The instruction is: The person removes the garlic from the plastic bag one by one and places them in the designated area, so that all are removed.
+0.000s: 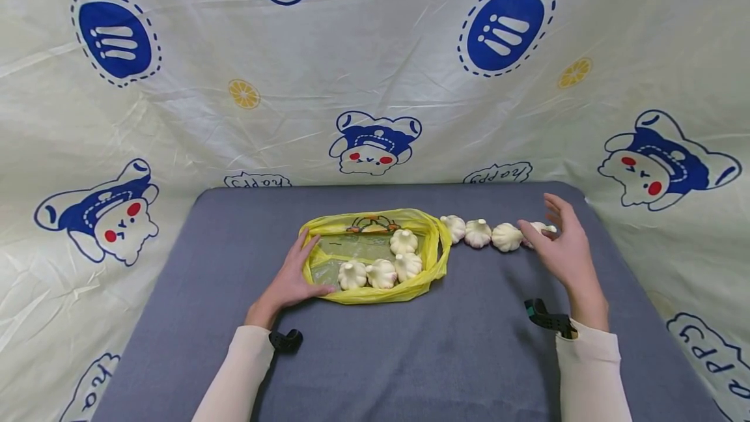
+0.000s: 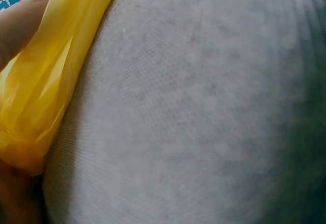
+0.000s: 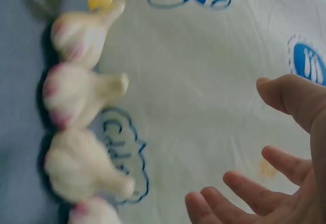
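Two pale sleeves (image 1: 234,370) reach in from the near edge over a blue-grey table (image 1: 375,357), each with one dark band (image 1: 286,340) at the wrist. The left hand (image 1: 291,277) curves round the left end of a bag (image 1: 398,293), its grip wide: thumb on the near rim, fingers over the rim farther back. The right hand (image 1: 565,249), thumb and fingers parted, holds nothing; it hovers by the right end of a row of garlic.

The bag is thin, crinkled, translucent yellow plastic, lying with its mouth spread into a rough oval; a dark and orange print shows on its far inner side. The garlic bulbs (image 1: 381,273) inside are creamy white, round and ribbed, with stubby stalks. There are four: three side by side along the near edge, and one behind the rightmost.

Four more bulbs (image 1: 477,233) form the row, running right from the bag's right end, close together; the right wrist view shows pink-purple patches on them. That makes eight bulbs and one bag.

Beyond the table hangs one whitish cloth (image 1: 293,129), printed with three capped cartoon animals, two blue ovals and two orange slices.
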Tool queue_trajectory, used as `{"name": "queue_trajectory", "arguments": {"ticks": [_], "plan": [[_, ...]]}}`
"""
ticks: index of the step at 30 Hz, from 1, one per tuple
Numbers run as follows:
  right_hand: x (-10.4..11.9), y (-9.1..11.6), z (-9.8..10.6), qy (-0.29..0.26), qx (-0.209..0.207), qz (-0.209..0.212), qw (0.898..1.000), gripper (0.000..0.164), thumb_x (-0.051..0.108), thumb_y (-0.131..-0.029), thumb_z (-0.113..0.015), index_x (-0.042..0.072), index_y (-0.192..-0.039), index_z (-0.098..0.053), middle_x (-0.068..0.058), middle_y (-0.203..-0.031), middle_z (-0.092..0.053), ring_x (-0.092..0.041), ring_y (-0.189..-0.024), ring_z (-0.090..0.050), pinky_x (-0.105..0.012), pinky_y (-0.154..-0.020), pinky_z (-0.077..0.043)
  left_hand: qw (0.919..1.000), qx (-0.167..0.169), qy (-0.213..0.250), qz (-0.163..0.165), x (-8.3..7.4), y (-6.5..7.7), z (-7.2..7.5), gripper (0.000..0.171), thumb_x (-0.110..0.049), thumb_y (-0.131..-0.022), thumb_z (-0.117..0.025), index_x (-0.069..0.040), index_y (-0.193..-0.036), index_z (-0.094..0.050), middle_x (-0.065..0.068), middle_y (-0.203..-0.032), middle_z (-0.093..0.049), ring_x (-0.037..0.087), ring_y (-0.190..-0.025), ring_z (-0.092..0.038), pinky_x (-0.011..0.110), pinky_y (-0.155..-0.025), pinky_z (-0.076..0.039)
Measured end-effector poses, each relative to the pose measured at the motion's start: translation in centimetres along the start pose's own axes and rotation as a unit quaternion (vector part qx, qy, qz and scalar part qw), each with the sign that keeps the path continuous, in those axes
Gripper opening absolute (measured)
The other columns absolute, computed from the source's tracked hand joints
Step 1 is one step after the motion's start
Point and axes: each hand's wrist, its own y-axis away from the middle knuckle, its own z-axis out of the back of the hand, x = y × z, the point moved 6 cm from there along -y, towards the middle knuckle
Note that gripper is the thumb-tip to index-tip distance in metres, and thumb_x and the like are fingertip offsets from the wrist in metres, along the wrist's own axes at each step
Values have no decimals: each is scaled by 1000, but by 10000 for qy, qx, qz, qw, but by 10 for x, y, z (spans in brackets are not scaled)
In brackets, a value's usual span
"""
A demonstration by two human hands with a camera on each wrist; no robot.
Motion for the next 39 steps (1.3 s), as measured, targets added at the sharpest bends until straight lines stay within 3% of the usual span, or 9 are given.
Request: {"name": "queue_trajectory", "arguments": {"ticks": [5,10,16,22,31,39], "plan": [[25,4,-22,-124,260,368,9989,79,35,-99,-69,10,-162,-28,-23,-164,-33,-51,-144,-38,-67,-107,-41,10000,-12,4,36,1,1,0,118,-49,-73,-90,-19,-165,-24,6,-175,0,41,-159,-4,72,-120,-19],[45,9,-58,-339,758,683,9942,76,32,-99,-71,7,-160,-32,-23,-161,-37,-49,-144,-38,-66,-109,-41,9999,-72,106,80,3,3,2,115,-47,-73,-91,-17,-164,-27,5,-175,-1,39,-160,-4,70,-121,-20],[66,17,-100,-558,1393,861,9849,77,30,-98,-73,9,-160,-33,-19,-162,-37,-44,-146,-38,-63,-110,-43,9999,-70,67,96,4,3,1,116,-49,-73,-90,-18,-165,-26,5,-175,0,40,-160,-4,70,-120,-20],[96,22,-128,-719,1805,994,9759,78,31,-95,-75,13,-159,-35,-14,-163,-37,-41,-146,-40,-61,-112,-43,9999,-57,64,125,3,4,1,117,-49,-73,-91,-18,-165,-25,5,-175,0,40,-159,-4,71,-121,-19],[130,30,-171,-1268,2574,1256,9497,74,32,-95,-75,20,-158,-38,-11,-161,-40,-40,-143,-45,-58,-114,-43,9999,-55,76,39,-1,2,1,117,-47,-72,-91,-17,-165,-26,7,-175,-1,42,-159,-5,71,-120,-18],[149,35,-213,-914,3302,1453,9282,77,35,-95,-74,16,-159,-37,-11,-162,-40,-37,-141,-49,-54,-112,-46,9999,-36,156,39,-2,0,1,115,-47,-73,-91,-17,-164,-28,7,-175,-1,42,-159,-5,72,-120,-18]]}}
